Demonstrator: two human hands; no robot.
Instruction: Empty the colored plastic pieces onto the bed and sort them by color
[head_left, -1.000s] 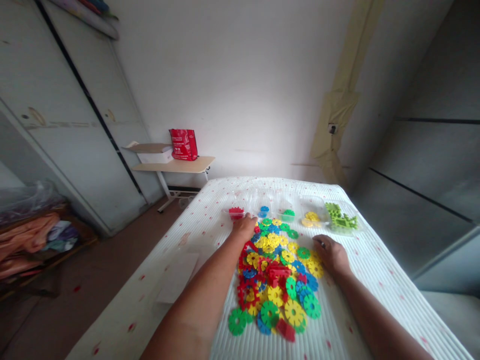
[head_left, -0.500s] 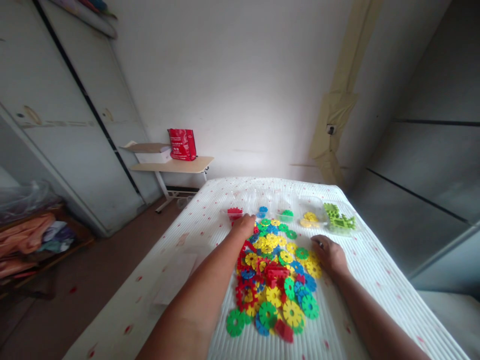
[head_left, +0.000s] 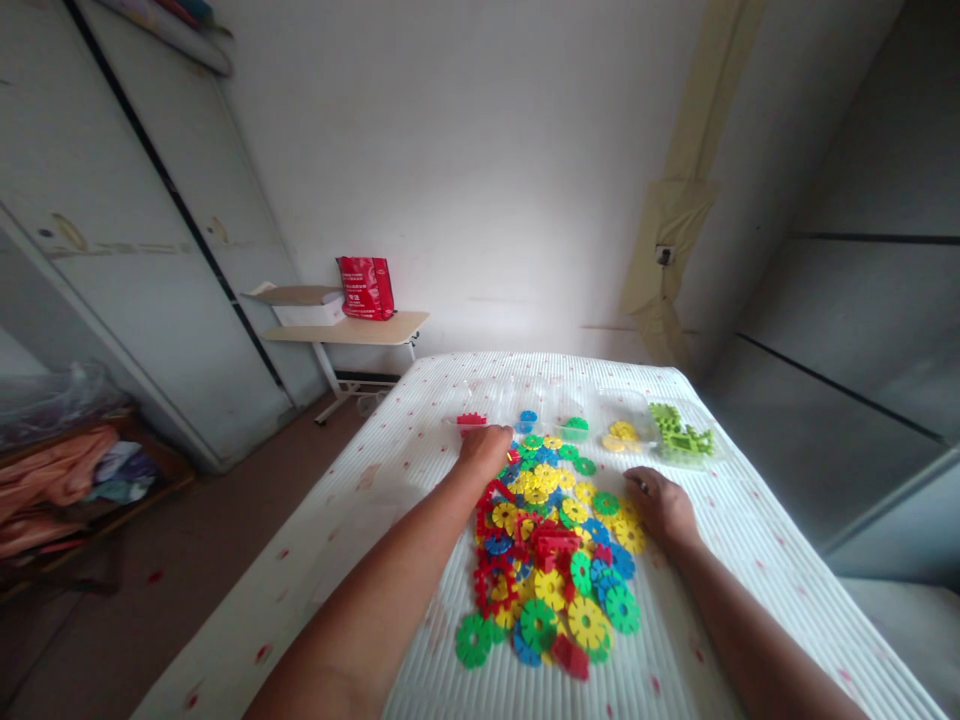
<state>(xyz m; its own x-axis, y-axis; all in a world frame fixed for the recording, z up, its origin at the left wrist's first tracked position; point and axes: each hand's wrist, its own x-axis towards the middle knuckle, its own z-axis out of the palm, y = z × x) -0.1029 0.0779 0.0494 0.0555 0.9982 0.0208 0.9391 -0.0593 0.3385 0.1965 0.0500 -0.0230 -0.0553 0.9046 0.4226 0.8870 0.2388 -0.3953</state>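
Note:
At the far left of the pile of snowflake discs (head_left: 545, 590) is my left hand (head_left: 486, 452), with its fingers bent down and close together. A small red piece (head_left: 513, 456) shows right beside its fingertips; what the fingers hold is hidden. Just beyond that hand, red toothed blocks (head_left: 472, 420) sit in a clear container. My right hand (head_left: 661, 506) rests on the table at the pile's right edge, fingers loosely bent and apart, next to yellow discs (head_left: 628, 533). No piece shows in it. Red, blue, green and yellow pieces overlap between my forearms.
Along the far side, clear containers hold blue discs (head_left: 528, 420), green discs (head_left: 576, 427), yellow discs (head_left: 622, 434) and light-green blocks (head_left: 684, 434). They stand on a white ribbed table cover (head_left: 750, 560). A side table (head_left: 360, 330) carries a red bag (head_left: 365, 288) and a box.
My left hand has shifted very slightly at the far left of the pile. My right hand stays in place, and the view has tilted a little.

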